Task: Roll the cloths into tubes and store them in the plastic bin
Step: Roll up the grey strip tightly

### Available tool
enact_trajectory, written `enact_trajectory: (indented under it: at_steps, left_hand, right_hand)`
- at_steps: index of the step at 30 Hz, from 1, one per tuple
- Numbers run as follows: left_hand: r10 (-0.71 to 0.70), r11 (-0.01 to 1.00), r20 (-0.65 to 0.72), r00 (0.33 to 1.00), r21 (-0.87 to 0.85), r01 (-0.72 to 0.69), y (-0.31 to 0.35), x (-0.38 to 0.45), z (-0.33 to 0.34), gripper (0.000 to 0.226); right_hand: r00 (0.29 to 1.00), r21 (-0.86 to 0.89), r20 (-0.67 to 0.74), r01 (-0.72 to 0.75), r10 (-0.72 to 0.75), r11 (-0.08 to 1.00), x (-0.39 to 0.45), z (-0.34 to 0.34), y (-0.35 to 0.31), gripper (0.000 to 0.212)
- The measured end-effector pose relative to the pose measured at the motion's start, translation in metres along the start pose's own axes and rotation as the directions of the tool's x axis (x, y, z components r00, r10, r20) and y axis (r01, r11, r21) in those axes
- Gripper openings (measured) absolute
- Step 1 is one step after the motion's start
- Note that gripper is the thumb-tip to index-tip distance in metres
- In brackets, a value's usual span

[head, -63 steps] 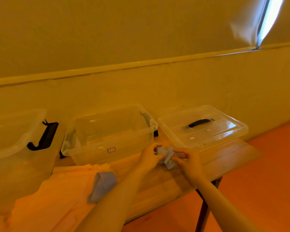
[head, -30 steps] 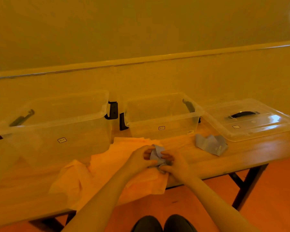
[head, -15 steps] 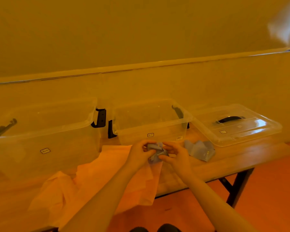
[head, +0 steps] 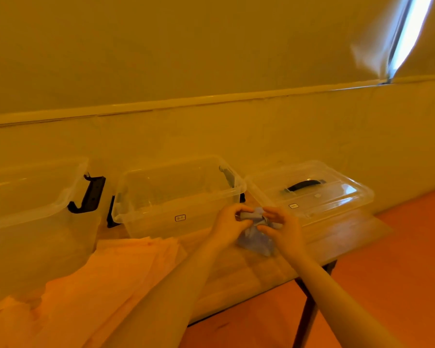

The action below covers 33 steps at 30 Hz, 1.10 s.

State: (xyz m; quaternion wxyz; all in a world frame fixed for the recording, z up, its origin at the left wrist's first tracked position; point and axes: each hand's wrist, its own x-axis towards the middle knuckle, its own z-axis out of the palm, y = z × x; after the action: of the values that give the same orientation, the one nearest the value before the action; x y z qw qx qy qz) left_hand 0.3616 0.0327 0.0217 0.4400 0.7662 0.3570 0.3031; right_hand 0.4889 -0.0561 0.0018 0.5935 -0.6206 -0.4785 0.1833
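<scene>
Both hands hold a small grey-blue cloth (head: 252,216) above the wooden table (head: 249,275). My left hand (head: 227,227) pinches its rolled left end, and my right hand (head: 285,231) pinches the right end. More grey-blue cloth (head: 258,242) lies on the table just beneath my hands; whether it is a separate piece I cannot tell. A clear plastic bin (head: 178,194) stands open right behind my left hand. I see no cloth inside it.
A larger clear bin (head: 33,209) with a black latch stands at the left. A clear lid (head: 312,192) with a black handle lies at the right. Orange cloths (head: 106,277) spread over the table's left front. The table ends at the right near a dark leg (head: 309,310).
My hands carried the grey-blue cloth from over the orange cloths to the right, above the other grey-blue cloth. The view swung to the right with them.
</scene>
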Motion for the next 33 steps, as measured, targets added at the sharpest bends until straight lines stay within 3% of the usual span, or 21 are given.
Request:
enact_trajectory:
  at_steps: [4,8,13,16,19,24,28,33]
  left_hand:
    - [-0.069,0.993,0.088,0.994,0.097,0.060,-0.023,0.002,0.012,0.046]
    - [-0.147,0.974,0.023,0.989,0.178,0.141,-0.040,-0.002,0.010,0.060]
    - [-0.209,0.969,-0.115,0.971,0.111,0.222,-0.049,-0.006,-0.006,0.044]
    - [-0.173,0.975,-0.185,0.967,0.108,0.195,-0.049,-0.013,-0.014,0.037]
    - [-0.120,0.986,-0.244,0.962,0.087,0.145,-0.046,-0.022,-0.013,0.031]
    - [-0.026,0.999,-0.121,0.992,0.043,0.031,-0.029,-0.038,0.006,0.025]
    - [0.093,0.989,-0.005,0.996,0.120,-0.091,-0.020,-0.039,0.027,0.026]
    - [0.093,0.946,0.051,0.994,0.306,-0.104,-0.019,-0.022,0.048,0.023]
  right_hand:
    - [0.993,0.007,0.058,-0.105,0.105,0.994,-0.006,-0.003,0.030,0.049]
    - [0.989,-0.139,0.111,-0.083,0.099,0.987,-0.013,-0.003,0.048,0.062]
    - [0.999,-0.200,0.030,-0.031,0.038,0.979,-0.014,-0.011,0.046,0.058]
    - [0.999,-0.188,-0.039,-0.019,0.012,0.982,-0.014,-0.018,0.048,0.049]
    - [0.994,-0.110,-0.073,-0.088,0.081,0.990,-0.020,-0.025,0.049,0.040]
    - [0.992,-0.102,-0.030,-0.128,0.126,0.987,-0.027,-0.025,0.058,0.034]
    - [0.992,-0.083,0.024,-0.123,0.125,0.989,-0.036,-0.019,0.055,0.032]
    - [0.991,-0.050,0.023,-0.133,0.134,0.990,-0.042,-0.018,0.056,0.032]
